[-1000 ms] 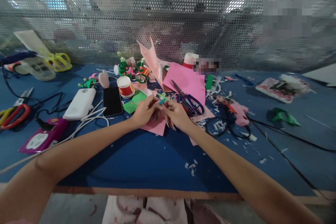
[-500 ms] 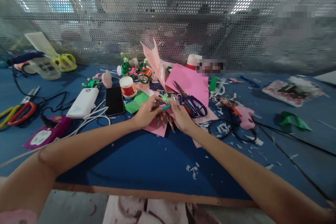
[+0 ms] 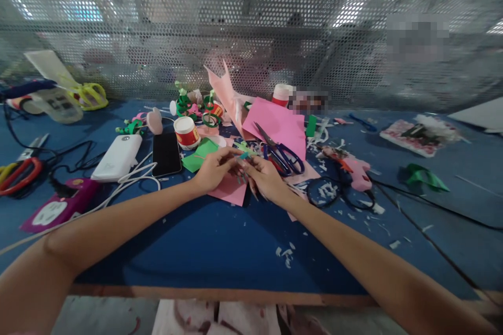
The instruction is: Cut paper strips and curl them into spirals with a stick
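Both hands meet in the middle of the blue table, fingertips together. My left hand (image 3: 214, 170) is closed in a pinch, its long teal nails showing. My right hand (image 3: 270, 180) also pinches, close against the left fingertips. Whatever is between them is small and hidden by the fingers. Just behind the fingertips is a light green paper piece (image 3: 244, 146); I cannot tell whether it is touched. Below the hands lies a pink paper sheet (image 3: 230, 192). Green paper (image 3: 196, 159) is by the left hand, and blue-handled scissors (image 3: 281, 152) rest on bright pink paper (image 3: 275, 118) beyond the right.
A white-lidded jar (image 3: 186, 133), a black phone (image 3: 166, 154), a white power bank (image 3: 118, 157) and a purple box (image 3: 63, 204) with cables stand left. Rightward are a pink glue gun (image 3: 358, 172), its cord and paper scraps (image 3: 286, 255). A perforated metal screen (image 3: 251, 26) rises behind.
The view has shifted slightly, so the table items sit a little further left. My fingertips have drawn closer together, and the teal nail between them now shows less.
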Action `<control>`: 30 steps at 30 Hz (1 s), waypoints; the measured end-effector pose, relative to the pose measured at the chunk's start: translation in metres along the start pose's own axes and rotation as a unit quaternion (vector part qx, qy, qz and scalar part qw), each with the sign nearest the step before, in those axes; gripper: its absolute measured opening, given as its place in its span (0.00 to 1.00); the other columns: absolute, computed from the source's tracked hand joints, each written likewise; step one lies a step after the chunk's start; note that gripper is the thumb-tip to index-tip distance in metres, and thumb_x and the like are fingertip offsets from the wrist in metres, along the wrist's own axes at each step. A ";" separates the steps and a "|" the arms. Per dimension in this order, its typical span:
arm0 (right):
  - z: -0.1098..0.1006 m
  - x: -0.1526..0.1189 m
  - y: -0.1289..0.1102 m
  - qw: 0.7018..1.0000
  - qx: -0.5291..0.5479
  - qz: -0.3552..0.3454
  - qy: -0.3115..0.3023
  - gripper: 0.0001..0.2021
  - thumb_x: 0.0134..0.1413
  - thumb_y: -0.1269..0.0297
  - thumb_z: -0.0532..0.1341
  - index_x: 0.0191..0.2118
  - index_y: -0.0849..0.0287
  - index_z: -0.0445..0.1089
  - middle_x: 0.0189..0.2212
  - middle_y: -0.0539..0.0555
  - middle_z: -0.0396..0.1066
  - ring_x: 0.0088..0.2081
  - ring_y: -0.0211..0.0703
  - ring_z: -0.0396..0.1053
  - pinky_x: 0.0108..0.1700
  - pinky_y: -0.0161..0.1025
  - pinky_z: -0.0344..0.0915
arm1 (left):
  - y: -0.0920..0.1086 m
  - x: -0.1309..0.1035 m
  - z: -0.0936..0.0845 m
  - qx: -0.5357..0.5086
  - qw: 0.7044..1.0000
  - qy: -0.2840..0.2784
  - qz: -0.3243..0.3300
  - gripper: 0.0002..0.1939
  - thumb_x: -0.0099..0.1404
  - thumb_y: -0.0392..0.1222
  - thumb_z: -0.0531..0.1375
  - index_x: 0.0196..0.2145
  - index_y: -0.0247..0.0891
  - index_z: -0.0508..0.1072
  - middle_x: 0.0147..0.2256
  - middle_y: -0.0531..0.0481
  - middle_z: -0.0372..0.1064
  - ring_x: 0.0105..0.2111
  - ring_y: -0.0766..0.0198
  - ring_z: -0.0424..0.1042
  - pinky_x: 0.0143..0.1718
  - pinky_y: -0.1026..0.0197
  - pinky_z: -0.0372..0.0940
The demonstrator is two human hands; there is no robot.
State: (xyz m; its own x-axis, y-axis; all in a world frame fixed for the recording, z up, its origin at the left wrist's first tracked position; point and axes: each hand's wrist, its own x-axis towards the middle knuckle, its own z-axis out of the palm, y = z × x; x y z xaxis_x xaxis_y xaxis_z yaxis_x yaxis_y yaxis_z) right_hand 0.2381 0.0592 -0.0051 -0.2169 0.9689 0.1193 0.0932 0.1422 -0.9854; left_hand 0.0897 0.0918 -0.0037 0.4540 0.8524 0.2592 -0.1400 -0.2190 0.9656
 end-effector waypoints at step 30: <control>0.008 -0.003 0.000 0.995 0.095 -0.030 0.020 0.18 0.52 0.48 0.53 0.22 0.58 0.58 0.07 0.40 0.55 0.05 0.29 0.51 0.05 0.26 0.48 | 0.007 -0.008 0.004 0.155 0.986 0.046 0.036 0.18 0.63 0.53 0.48 0.24 0.36 0.59 0.13 0.59 0.56 0.11 0.75 0.56 0.12 0.71 0.51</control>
State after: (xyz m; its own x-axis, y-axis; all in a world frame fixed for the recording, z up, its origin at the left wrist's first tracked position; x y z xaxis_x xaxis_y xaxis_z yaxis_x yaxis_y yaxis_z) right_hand 0.2309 0.0544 -0.0068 -0.1776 0.9676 0.1793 -0.1055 0.1624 -0.9811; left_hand 0.0881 0.0815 0.0014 0.3688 0.8658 0.3383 0.1124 -0.4028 0.9084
